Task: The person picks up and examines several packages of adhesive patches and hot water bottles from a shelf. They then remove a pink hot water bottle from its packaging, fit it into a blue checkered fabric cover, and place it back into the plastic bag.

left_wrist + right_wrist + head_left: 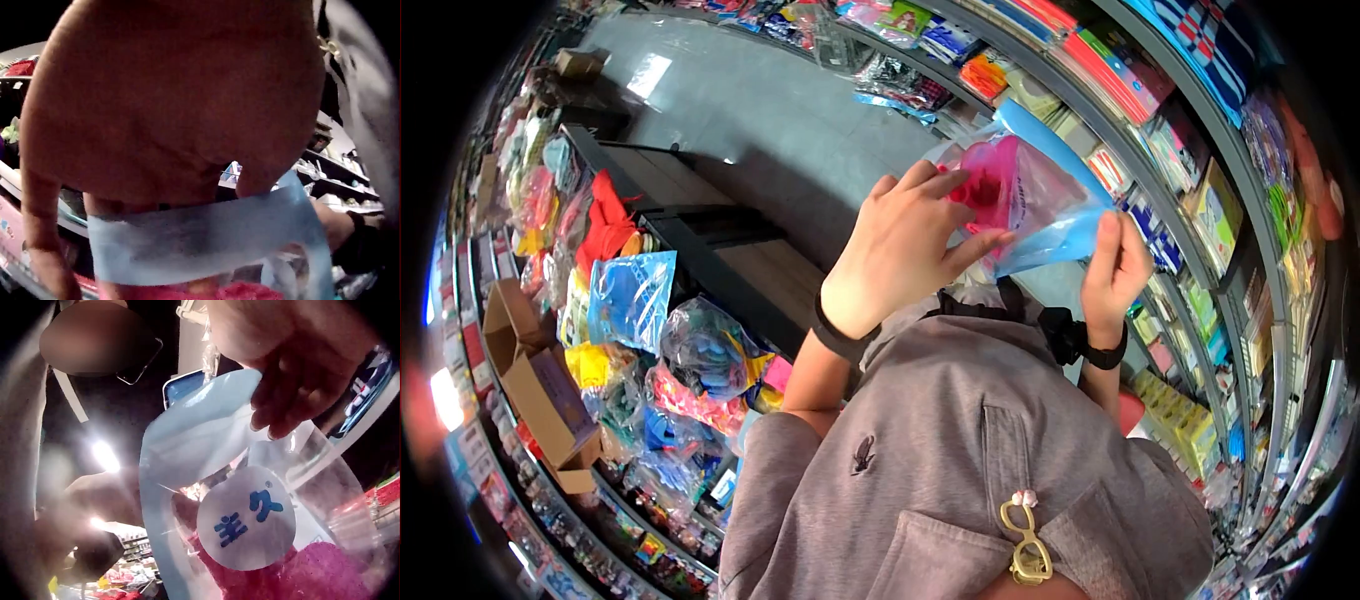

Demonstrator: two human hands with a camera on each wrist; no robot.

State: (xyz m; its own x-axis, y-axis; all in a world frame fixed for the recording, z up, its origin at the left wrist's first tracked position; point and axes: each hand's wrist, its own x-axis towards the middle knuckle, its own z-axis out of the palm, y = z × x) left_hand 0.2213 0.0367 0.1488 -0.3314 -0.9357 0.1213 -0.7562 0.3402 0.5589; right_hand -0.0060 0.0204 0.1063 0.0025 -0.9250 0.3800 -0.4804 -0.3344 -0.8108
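A clear plastic bag point(1050, 240) with a pale blue band hangs between the two hands in the head view. Inside it is a bright pink item point(331, 572), fuzzy in the right wrist view, where a round white label point(247, 540) with blue characters also shows. My right hand point(1115, 265) pinches the bag's blue edge between thumb and fingers. At the bag's other side is my left hand point(910, 235), fingers extended over the pink item and thumb apart. In the left wrist view its fingers pass behind the blue band point(206, 240), partly hidden.
Shelves of packaged goods point(1100, 85) curve along the right. To the left, a black-edged low unit point(745, 255) stands near a heap of bagged items point(710, 345), a red cloth point(605, 225) and an opened cardboard box point(550, 400). Grey floor point(730, 75) lies beyond.
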